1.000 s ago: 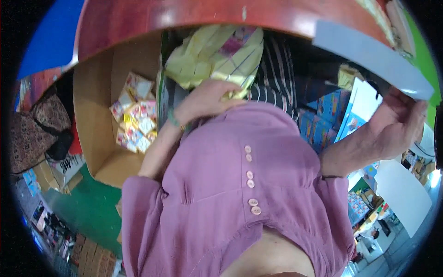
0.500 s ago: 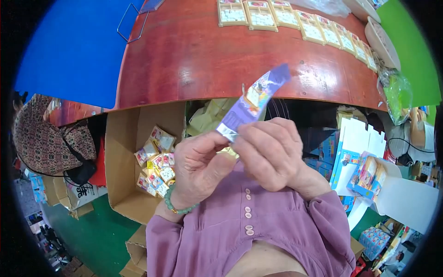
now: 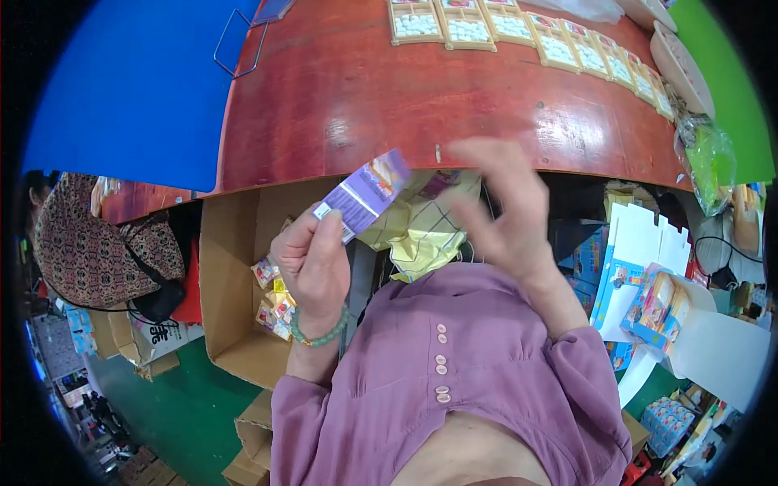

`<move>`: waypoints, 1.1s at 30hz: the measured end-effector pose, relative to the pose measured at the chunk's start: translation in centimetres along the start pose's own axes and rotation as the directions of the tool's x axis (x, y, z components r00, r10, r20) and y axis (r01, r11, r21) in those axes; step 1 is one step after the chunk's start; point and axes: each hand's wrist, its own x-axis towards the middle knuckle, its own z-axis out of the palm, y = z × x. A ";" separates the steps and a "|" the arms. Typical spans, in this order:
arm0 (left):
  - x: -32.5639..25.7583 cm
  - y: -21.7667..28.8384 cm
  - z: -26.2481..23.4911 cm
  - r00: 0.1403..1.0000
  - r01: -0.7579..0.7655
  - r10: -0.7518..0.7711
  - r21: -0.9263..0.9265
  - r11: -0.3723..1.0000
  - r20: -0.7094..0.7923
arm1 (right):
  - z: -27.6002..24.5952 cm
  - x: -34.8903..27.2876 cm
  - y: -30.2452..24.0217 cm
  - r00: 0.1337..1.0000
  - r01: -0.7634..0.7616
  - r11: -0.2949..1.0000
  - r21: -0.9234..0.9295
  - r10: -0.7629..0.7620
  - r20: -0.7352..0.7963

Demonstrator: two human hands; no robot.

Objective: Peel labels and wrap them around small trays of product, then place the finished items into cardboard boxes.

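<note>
A small purple printed carton (image 3: 365,193) is pinched at its lower end between the thumb and fingers of my left hand (image 3: 314,251). It tilts up to the right in front of the table's edge. My right hand (image 3: 506,206) is raised to the right of the carton, apart from it. Its thumb and fingers are spread with nothing between them, slightly blurred by motion. Below and between my hands lies crumpled yellow checked material (image 3: 425,243). Left of my lap, a cardboard box (image 3: 231,300) contains several small clear-topped packs (image 3: 279,308), partly hidden by my left hand.
On the red table (image 3: 389,105), a row of shallow trays (image 3: 466,31) with white pieces runs along the far side. White bowls (image 3: 681,69) and a green plastic bag (image 3: 713,166) are at the right. An open blue-and-white display box (image 3: 656,312) stands at my right; a patterned bag (image 3: 77,231) is at far left.
My right hand has let go of the purple carton and moved up, opening. My left hand has moved left with the carton, uncovering the yellow checked material.
</note>
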 end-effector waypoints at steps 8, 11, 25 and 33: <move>1.0 0.1 0.2 0.998 -0.027 0.047 -0.338 0.941 0.051 | -0.2 0.4 4.6 0.626 -0.772 0.452 0.446 0.657 0.419; 1.3 0.5 0.7 0.996 -0.016 0.049 -0.368 0.929 0.080 | 0.9 0.4 4.3 0.559 -0.829 0.364 0.425 0.574 0.598; 4.7 -2.2 -0.6 0.978 -0.033 0.108 -0.374 0.927 0.179 | 0.1 2.5 6.2 0.586 -0.696 0.035 0.717 0.604 0.540; 11.4 -1.5 0.9 0.991 -0.066 0.084 0.173 0.983 -0.100 | 3.1 10.9 12.5 0.757 -0.654 0.639 0.406 0.551 0.351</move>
